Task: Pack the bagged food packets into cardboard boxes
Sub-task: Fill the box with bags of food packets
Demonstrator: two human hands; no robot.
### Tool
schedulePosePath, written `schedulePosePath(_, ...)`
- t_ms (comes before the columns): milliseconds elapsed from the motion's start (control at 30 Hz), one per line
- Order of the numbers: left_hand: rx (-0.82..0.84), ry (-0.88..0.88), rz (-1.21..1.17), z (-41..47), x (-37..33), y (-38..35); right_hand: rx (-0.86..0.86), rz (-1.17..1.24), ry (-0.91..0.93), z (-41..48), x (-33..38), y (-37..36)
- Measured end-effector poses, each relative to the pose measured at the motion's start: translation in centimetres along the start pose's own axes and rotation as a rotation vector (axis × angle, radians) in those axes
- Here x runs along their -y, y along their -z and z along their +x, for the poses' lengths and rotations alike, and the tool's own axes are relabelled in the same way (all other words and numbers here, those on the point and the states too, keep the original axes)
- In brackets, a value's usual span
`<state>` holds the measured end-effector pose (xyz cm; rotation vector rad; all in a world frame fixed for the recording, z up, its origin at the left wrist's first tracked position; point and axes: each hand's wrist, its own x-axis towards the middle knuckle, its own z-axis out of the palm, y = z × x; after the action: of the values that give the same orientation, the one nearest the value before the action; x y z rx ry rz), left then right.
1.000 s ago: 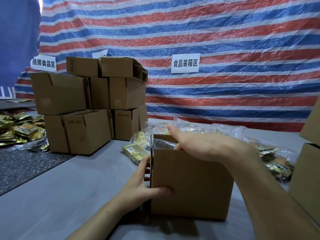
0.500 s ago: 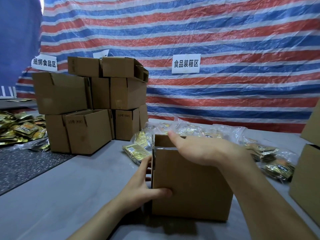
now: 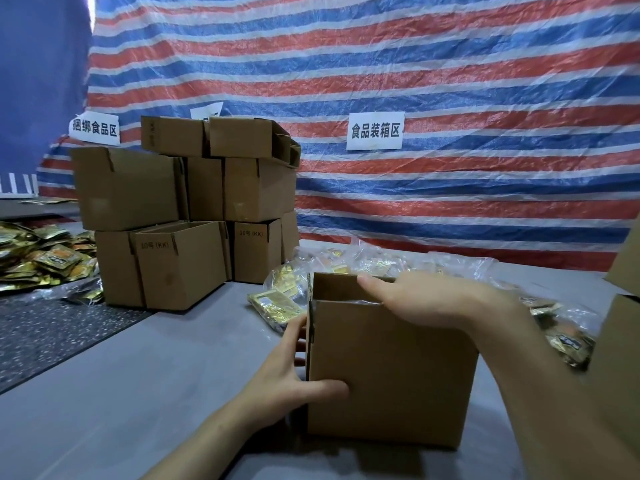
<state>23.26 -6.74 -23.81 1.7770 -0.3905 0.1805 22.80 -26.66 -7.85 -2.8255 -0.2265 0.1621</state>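
The plain brown cardboard box (image 3: 391,368) in front bore no print, while the stacked brown cardboard boxes (image 3: 180,265) showed faint dark lettering. Behind hung a woven plastic tarp (image 3: 450,81) striped red, blue and white, with a white paper sign (image 3: 375,130) in black characters. The smooth tabletop (image 3: 121,393) was grey, the flat mat (image 3: 45,330) black with pale speckles, and the clear-bagged foil packets (image 3: 273,303) shone gold.
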Motion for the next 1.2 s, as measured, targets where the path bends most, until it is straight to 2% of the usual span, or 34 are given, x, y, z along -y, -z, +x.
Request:
schedulePosePath(333,0.003,-0.016,0.001,0.0,0.1,0.0,-0.009,-0.051,0.053,0.7,-0.5,-0.4)
schedulePosePath(433,0.021,0.001,-0.051,0.2,0.2,0.0,-0.064,-0.021,0.125,0.0,-0.3,-0.4)
schedulePosePath(567,0.018,-0.003,-0.059,0.2,0.4,0.0,-0.056,0.03,0.259,-1.5,-0.7,-1.0)
schedulePosePath(633,0.02,-0.012,-0.055,0.0,0.4,-0.1,-0.117,0.038,0.279,-2.0,-1.1,-1.8)
schedulePosePath(800,0.008,-0.011,0.031,-0.7,0.0,-1.0,-0.181,0.067,0.245,-2.1,-2.7,-3.9)
schedulePosePath(900,0.023,-0.008,0.079,-1.6,-1.3,-2.0,-0.295,0.05,0.226,-2.5,-3.8,-4.6)
schedulePosePath(1033,-0.019,-0.027,0.143,-2.8,-3.0,-3.3,-0.394,0.113,0.281,-4.1,-4.5,-3.9)
schedulePosePath(1200,-0.048,0.034,0.271,-4.7,-4.7,-4.9,-0.386,0.16,0.279,-7.3,-6.0,-3.4)
